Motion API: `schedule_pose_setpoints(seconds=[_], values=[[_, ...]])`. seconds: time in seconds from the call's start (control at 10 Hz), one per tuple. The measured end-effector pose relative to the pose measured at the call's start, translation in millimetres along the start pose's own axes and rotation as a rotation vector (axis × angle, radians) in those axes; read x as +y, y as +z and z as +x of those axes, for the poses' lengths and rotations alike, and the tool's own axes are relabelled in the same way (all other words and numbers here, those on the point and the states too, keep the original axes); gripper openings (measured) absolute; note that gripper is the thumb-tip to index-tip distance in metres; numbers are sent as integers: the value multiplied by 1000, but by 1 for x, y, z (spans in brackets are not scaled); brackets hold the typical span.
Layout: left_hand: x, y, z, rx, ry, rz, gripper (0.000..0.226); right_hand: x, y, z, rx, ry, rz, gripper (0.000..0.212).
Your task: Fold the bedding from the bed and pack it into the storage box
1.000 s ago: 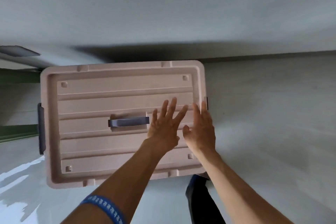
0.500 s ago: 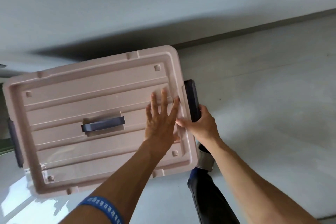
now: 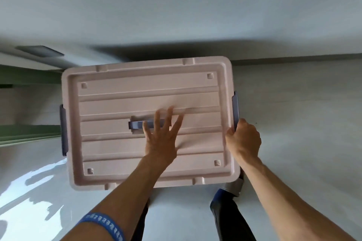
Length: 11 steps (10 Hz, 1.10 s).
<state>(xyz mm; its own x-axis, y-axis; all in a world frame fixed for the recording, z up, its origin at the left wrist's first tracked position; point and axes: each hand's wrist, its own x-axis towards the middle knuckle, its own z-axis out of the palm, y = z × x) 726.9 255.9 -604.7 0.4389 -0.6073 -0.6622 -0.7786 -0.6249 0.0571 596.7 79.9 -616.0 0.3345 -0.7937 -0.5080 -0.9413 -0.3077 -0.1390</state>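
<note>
Lid on, storage box sitting on the pale floor just ahead of the person's feet; left hand spread flat on the lid, fingers fanned over the grey handle; right hand curled round the right side latch; no bedding in sight, so the packing looks done, with latching seemingly all that's left.

A glossy pale grey floor meets a plain light grey wall. At the left edge runs a green horizontal band beside a grey rectangular plate.
</note>
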Motion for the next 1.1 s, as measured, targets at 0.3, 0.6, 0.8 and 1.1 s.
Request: schedule_pose_setpoints(seconds=[0.3,0.6,0.8,1.1], values=[[-182,32,-60,87,-917,-641,108,-5,-7,21,-230,14,79,24],[-231,22,-38,14,-782,-640,113,-21,-2,18,-179,104,47,27],[-240,0,-1,12,-715,-558,109,-29,-3,36,-124,131,88,28],[-234,-28,-15,84,-549,-446,83,-41,-22,21,-150,139,215,56]])
